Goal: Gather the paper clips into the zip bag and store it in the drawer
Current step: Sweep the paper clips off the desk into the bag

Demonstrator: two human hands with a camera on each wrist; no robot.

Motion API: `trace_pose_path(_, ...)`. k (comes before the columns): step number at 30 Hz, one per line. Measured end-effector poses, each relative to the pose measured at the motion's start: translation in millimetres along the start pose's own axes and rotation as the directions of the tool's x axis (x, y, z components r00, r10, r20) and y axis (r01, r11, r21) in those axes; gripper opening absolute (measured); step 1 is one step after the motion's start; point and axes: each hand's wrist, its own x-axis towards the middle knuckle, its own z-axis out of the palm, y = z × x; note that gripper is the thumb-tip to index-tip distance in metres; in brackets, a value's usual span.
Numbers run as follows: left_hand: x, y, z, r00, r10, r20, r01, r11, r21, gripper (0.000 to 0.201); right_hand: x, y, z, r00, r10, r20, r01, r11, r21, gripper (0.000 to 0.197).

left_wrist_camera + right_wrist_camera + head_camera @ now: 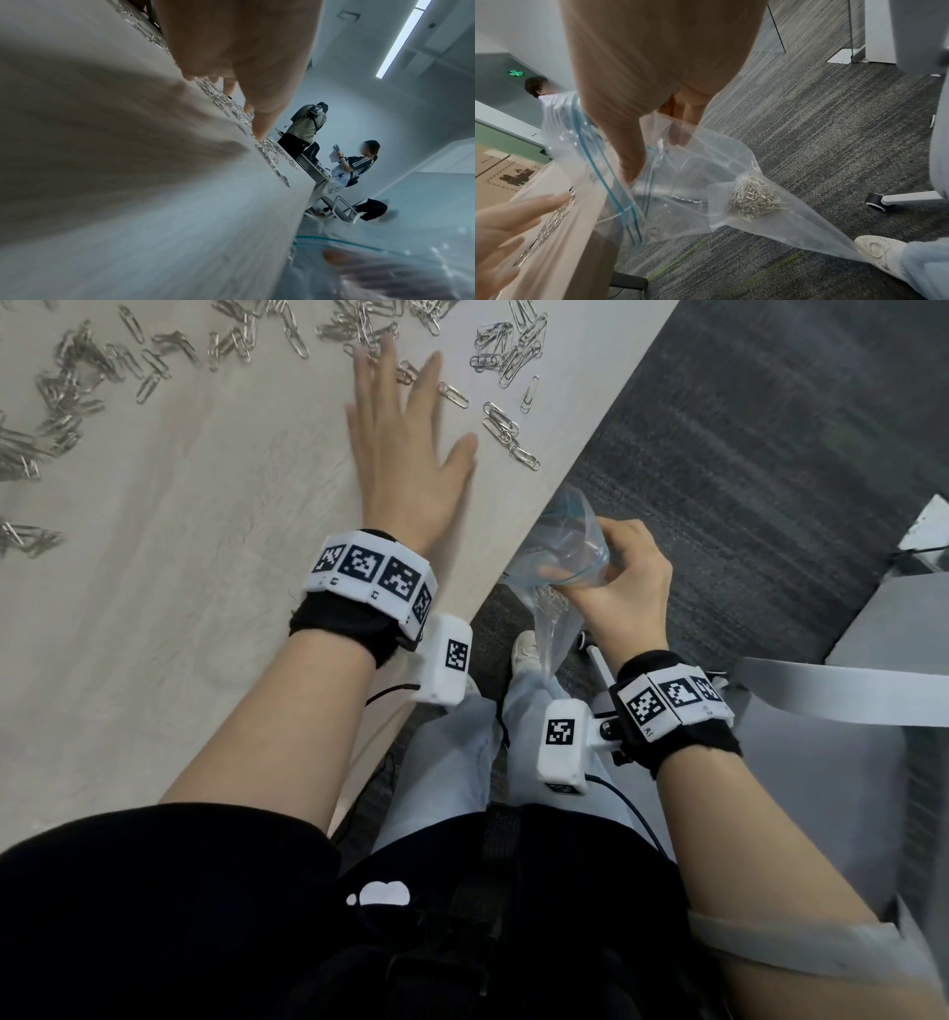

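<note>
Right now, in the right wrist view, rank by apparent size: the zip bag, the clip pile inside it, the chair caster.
1. zip bag, by far
2. clip pile
3. chair caster, though it lies farther away

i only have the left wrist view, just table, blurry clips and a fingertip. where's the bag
Observer: The right hand holds the zip bag just off the table edge, its mouth open beside it.
Operator: any clips in it yet
Observer: Yes, the right wrist view shows a clump of paper clips in a bottom corner of the bag.
Operator: and my left hand, gripping anything
Observer: No. In the head view the left hand lies flat on the table, fingers straight, with loose clips scattered beyond and beside it.
</note>
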Motion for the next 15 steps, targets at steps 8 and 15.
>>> trace_pose_path(8,28.1,-1.1,0.4,0.987,-0.157,-0.016,0.158,0.981,0.116,0.083,18.2,-2.4,-8.6,0.998,0.046,-0.037,-0.046,0.999,0.019,0.038)
trace_pose_path(15,63.4,-6.0,-3.9,0.963,-0.253,-0.094,0.26,0.963,0.076,0.066,37.8,0.6,-13.2,0.998,0.056,-0.028,-0.056,0.998,0.004,0.039)
